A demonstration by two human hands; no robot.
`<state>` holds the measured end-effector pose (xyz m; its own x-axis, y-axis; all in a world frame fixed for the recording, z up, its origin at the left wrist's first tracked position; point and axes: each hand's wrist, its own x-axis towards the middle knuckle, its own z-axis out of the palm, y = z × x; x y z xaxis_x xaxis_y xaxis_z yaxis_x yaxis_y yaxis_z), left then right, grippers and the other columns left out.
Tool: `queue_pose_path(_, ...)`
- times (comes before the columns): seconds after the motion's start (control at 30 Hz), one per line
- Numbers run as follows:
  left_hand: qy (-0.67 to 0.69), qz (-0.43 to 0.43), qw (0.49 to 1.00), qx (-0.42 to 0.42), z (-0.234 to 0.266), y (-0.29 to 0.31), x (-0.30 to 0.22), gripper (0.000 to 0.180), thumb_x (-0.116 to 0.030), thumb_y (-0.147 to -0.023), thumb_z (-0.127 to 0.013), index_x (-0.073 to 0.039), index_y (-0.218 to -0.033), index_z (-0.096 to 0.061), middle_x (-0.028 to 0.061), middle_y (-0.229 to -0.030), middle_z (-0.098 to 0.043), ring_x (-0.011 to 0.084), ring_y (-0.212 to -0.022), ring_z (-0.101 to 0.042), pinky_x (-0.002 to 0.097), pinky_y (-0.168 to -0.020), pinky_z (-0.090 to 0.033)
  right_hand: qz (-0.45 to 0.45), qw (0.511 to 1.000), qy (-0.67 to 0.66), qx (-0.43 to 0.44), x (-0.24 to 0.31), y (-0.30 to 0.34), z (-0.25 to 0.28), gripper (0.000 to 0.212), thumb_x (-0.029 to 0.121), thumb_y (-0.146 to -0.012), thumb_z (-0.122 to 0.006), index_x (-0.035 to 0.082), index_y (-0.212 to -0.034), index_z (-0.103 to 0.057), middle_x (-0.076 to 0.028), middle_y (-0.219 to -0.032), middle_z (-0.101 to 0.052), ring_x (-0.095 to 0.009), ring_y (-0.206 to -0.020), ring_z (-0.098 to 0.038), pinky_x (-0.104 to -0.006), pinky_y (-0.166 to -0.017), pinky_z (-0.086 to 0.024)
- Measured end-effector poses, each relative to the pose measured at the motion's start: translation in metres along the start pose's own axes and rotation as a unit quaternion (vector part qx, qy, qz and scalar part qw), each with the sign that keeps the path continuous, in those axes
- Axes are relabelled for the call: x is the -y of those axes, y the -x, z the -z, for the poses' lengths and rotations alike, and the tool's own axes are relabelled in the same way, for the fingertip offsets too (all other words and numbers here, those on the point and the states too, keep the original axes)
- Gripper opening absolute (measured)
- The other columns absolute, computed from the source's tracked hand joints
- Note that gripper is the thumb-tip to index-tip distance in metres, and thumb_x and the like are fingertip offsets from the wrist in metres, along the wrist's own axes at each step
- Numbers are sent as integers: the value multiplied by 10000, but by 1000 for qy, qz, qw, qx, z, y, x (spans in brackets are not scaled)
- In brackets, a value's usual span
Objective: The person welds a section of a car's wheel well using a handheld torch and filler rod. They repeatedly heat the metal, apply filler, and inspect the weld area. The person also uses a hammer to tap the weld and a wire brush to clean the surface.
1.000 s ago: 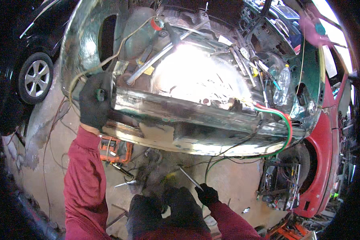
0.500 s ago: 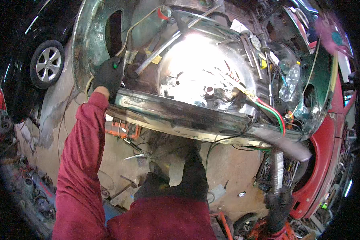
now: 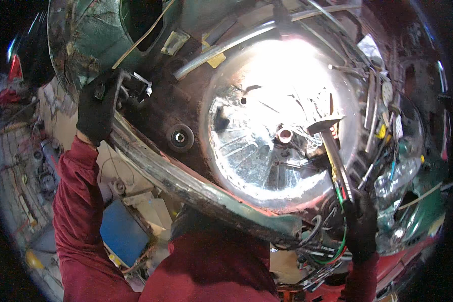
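In my gloved right hand [image 3: 360,214] is a hammer [image 3: 340,166], its handle gripped near the lower end. The hammer head [image 3: 326,124] is over the right part of a brightly lit, round metal well [image 3: 241,194] in a car's boot floor. My gloved left hand [image 3: 96,108] is closed at the left end of the boot's edge [image 3: 171,183], around a dark, angular metal piece [image 3: 131,89] with a shiny end. Its exact kind is unclear, and most of the fingers are hidden.
A long metal bar [image 3: 226,48] crosses behind the well. Clear plastic bottles [image 3: 400,176], rods and wires lie at the right. Green and red hoses [image 3: 343,236] run beside my right hand. A blue panel [image 3: 125,232] is on the floor at lower left.
My right hand has brought the hammer forward and up from below the boot edge to over the well. My view has turned and come nearer the well. My left hand stays at the edge.
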<state>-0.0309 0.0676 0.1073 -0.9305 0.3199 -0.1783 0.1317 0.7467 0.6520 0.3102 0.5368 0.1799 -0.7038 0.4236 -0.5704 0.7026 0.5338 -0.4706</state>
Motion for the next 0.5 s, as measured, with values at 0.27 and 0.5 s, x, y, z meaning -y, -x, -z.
queue_pose_path(0.27,7,23,999,-25,-5,4,-15,272,-237,-1118,-611,-29,-1221,-754,25,-843,-712,74,-725,-594,265,-654,-479,170,972,-46,157,-30,-100,-100,170,109,-1068,-641,-14,-1178,-599,-199,-853,-652,-363,-721,-691,-461,-637,-528)
queue_pose_path(0.5,-1,32,997,-64,-13,0,-4,285,-246,-1136,-582,-37,-1224,-754,47,-870,-710,98,-725,-609,283,-659,-496,177,963,-139,149,-37,-143,-201,260,144,-1084,-646,21,-1302,-575,-227,-930,-708,-405,-840,-738,-453,-713,-563)
